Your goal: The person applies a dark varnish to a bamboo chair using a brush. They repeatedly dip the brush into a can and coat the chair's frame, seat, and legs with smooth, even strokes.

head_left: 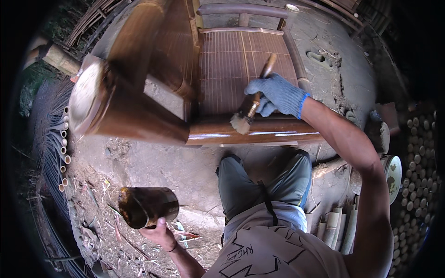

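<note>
My right hand (277, 95), in a grey-blue knit glove with a blue cuff, is closed round the handle of a paintbrush (252, 105). The pale bristles point down and lie over the glossy front rail of a brown bamboo bench (264, 132); whether they touch it I cannot tell. Bare, my left hand (160, 235) grips a dark, stained can (149, 206) from below, off to the left of my knees. The can is tilted and its contents are hidden. The bench has a slatted seat (227, 69) and a thick bamboo arm post on the left.
Cut bamboo lengths (336, 227) stand at the lower right, near a round pale lid (394, 180). Stacked bamboo ends (419, 162) line the right side. A slipper (317, 58) lies on the dirt floor behind the bench. Shavings litter the ground at lower left.
</note>
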`<state>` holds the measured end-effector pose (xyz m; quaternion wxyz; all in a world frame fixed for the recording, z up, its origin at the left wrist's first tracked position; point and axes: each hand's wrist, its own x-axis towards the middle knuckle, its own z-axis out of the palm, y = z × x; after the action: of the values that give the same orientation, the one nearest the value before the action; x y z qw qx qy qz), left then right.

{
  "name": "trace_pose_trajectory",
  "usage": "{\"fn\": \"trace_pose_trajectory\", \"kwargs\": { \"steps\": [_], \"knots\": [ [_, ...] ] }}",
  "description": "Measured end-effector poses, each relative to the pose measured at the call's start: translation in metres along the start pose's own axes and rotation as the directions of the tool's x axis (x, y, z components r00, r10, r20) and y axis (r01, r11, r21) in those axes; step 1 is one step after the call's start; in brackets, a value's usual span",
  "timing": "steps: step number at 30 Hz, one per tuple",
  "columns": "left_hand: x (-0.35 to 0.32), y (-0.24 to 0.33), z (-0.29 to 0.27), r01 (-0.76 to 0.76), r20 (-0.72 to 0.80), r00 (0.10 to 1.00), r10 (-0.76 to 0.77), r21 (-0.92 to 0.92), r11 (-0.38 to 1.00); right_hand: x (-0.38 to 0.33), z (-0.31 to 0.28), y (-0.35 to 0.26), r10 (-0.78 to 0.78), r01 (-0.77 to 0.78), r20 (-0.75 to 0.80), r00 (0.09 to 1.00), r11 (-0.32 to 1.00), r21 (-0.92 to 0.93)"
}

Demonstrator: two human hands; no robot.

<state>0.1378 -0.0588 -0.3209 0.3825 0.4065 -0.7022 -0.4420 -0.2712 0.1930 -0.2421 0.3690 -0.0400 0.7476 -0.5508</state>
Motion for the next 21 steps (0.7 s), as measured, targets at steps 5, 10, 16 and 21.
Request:
{"fn": "trace_pose_trajectory", "kwargs": {
  "steps": [5,10,16,21],
  "knots": [
    [0.035,0.017,0.023,0.034,-0.234,0.972,-0.018,0.066,0.997,-0.049,-0.076,0.013,0.089,-0.087,-0.054,0.995,0.996,0.036],
    [0.078,0.019,0.023,-0.039,-0.265,0.964,0.002,-0.135,0.990,-0.073,-0.144,0.019,0.214,-0.216,-0.041,0.976,0.976,-0.042],
    [0.107,0.084,0.030,-0.094,-0.365,0.929,0.056,-0.086,0.992,-0.030,-0.207,0.034,0.346,-0.298,0.075,0.935,0.883,-0.362],
    [0.136,0.078,-0.018,-0.132,-0.260,0.962,0.080,-0.191,0.973,0.025,-0.213,0.024,0.502,-0.348,0.287,0.816,0.823,-0.449]
  ]
}}
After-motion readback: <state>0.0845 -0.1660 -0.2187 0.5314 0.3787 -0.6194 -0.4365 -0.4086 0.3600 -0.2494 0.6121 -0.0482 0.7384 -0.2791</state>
